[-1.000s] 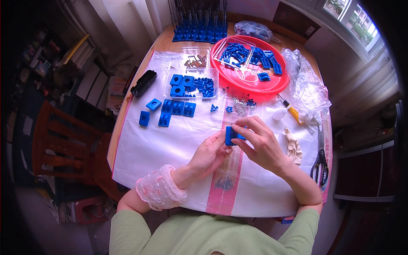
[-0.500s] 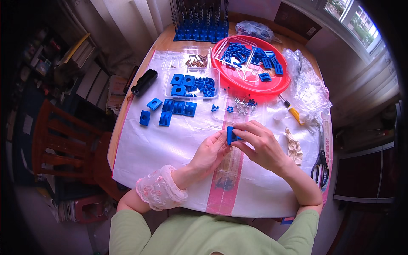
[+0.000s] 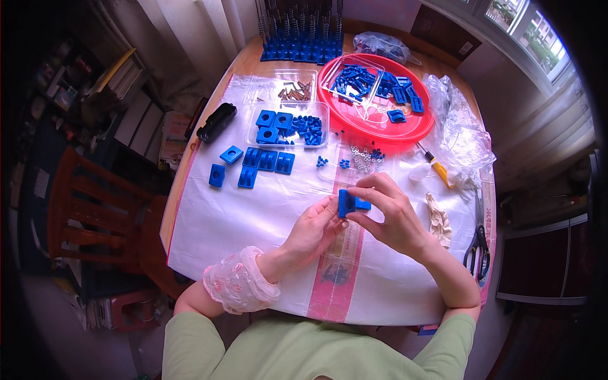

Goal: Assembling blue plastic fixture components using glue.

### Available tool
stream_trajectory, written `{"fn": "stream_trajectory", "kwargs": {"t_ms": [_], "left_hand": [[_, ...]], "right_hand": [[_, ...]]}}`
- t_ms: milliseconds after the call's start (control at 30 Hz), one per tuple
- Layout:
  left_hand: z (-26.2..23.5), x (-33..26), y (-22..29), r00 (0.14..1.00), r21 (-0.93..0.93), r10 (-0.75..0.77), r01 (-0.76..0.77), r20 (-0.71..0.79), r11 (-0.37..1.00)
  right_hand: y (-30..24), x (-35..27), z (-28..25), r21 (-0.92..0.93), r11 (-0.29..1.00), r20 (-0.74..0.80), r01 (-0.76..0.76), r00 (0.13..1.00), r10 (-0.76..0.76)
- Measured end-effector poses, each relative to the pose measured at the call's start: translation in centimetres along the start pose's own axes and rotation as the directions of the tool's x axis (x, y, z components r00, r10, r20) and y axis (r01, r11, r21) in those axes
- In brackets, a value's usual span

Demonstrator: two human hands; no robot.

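Note:
A blue plastic block point(image 3: 346, 204) is held above the middle of the table between both hands. My left hand point(image 3: 311, 229) pinches its left side, thumb and fingers pressed together. My right hand point(image 3: 394, 215) grips the block's right side with thumb and forefinger, and a blue piece shows between these fingers. Whether that piece is joined to the block I cannot tell. To the left lie several grooved blue blocks point(image 3: 266, 161) in a cluster, with a loose blue block with a round hole point(image 3: 232, 154) beside them. Small blue pegs point(image 3: 322, 162) and white nuts point(image 3: 363, 159) lie beyond my hands.
Behind stand a clear box point(image 3: 288, 143) of blue parts, a box of brass-coloured pins point(image 3: 295, 92) and a red tray point(image 3: 405, 134). Rows of blue parts with springs point(image 3: 301, 50) stand at the back. Rightward lie a yellow-handled screwdriver point(image 3: 442, 174), crumpled plastic point(image 3: 465, 139) and black-handled scissors point(image 3: 476, 252).
My right hand's fingers have opened slightly around the block, showing more of the blue piece between them. The left hand keeps its pinch. The whole view has shifted very slightly.

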State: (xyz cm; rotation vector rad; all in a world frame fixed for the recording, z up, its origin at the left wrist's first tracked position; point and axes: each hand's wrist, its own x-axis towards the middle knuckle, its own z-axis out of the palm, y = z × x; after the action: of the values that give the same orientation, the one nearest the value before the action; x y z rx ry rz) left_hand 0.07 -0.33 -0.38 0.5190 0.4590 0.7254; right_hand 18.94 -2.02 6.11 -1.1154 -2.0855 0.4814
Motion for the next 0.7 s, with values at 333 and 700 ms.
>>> {"fn": "stream_trajectory", "kwargs": {"t_ms": [333, 700], "left_hand": [[-0.1, 0.0, -0.2, 0.999, -0.033, -0.002, 0.004, 0.054, 0.999], [0.2, -0.4, 0.0, 1.0, -0.015, -0.02, 0.02, 0.02, 1.0]], "right_hand": [[0.0, -0.1, 0.7, 0.101, 0.986, 0.052, -0.13, 0.991, 0.125], [0.1, -0.6, 1.8, 0.133, 0.984, -0.009, -0.115, 0.993, 0.117]]}}
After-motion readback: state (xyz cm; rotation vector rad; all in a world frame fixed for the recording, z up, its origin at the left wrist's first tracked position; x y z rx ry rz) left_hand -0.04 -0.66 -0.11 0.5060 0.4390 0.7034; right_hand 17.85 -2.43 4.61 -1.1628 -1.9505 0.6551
